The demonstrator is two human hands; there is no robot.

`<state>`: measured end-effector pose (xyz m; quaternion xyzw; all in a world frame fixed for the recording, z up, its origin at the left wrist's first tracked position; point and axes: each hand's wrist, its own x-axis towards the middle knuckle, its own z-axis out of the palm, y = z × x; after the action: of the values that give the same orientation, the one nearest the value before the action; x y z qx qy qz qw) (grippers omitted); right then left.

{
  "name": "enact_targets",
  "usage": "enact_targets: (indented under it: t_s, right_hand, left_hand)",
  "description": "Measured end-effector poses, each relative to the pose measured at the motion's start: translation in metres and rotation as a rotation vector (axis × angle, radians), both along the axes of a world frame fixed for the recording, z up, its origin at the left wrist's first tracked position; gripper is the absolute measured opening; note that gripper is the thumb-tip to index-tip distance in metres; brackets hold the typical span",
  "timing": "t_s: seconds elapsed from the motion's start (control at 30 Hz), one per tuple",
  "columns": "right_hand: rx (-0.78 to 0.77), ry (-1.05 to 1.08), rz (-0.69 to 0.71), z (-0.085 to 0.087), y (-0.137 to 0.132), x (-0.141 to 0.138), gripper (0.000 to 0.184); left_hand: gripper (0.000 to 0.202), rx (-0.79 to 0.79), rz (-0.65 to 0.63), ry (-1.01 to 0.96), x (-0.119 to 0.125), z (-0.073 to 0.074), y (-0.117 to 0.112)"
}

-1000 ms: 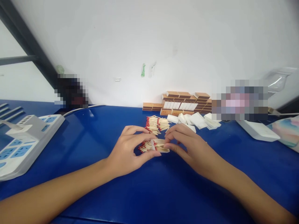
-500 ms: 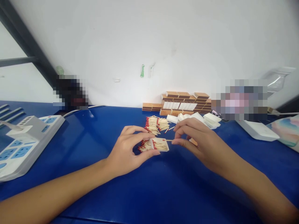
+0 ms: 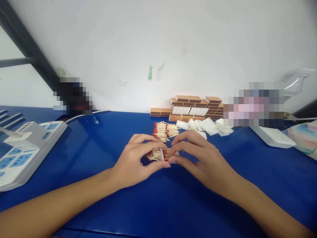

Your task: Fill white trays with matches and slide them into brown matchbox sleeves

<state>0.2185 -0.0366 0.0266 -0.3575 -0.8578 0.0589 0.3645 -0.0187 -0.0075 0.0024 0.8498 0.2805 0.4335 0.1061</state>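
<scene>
My left hand (image 3: 135, 160) has its thumb and fingers closed around the sides of a small white matchbox tray (image 3: 161, 154) near the middle of the table. Red-headed matches lie inside the tray, partly covered by fingers. My right hand (image 3: 205, 157) reaches over the tray's right end, its thumb and fingertips down at the matches inside; what they pinch is hidden. Just left of the tray, under the left hand's arch, is a heap of loose matches (image 3: 153, 154). Behind the hands lies a larger pile of matches (image 3: 160, 130).
White empty trays (image 3: 209, 126) lie scattered behind my right hand. Brown matchboxes (image 3: 189, 110) are stacked against the wall. A white power strip (image 3: 53, 134) with a plugged-in adapter is at left. A white box (image 3: 274, 137) sits at right on the blue table (image 3: 158, 205).
My right hand has moved left with a match, from beside the tray to over it, and its fingertips are now down in the tray. My left hand stays around the tray.
</scene>
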Motion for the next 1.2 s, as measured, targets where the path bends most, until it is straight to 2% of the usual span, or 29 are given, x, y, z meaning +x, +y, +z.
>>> enact_targets:
  t_s: [0.3,0.53,0.73,1.0,1.2]
  right_hand:
    - [-0.159,-0.011,0.005,0.0049,-0.0075,-0.0025,0.012]
    - [-0.251,-0.018,0.07,0.0025,-0.0045,-0.0036,0.015]
    - [-0.24,-0.03,0.075,0.0013,-0.004,-0.0042,0.013]
    - [-0.123,0.0,0.025,-0.0026,-0.0043,-0.0052,0.009]
    - [-0.04,-0.018,-0.034,-0.0016,-0.0011,0.0013,0.005]
  left_hand:
    - [0.041,0.023,-0.016,0.014,-0.0009,-0.0024,0.0005]
    - [0.043,0.059,-0.035,0.03,0.0004,-0.0008,0.001]
    - [0.043,0.047,-0.011,0.027,0.0001,-0.0006,0.0006]
    - [0.041,0.05,-0.05,0.027,0.0019,0.0007,0.0]
    - [0.036,0.0,0.033,0.003,0.0003,0.0016,0.0005]
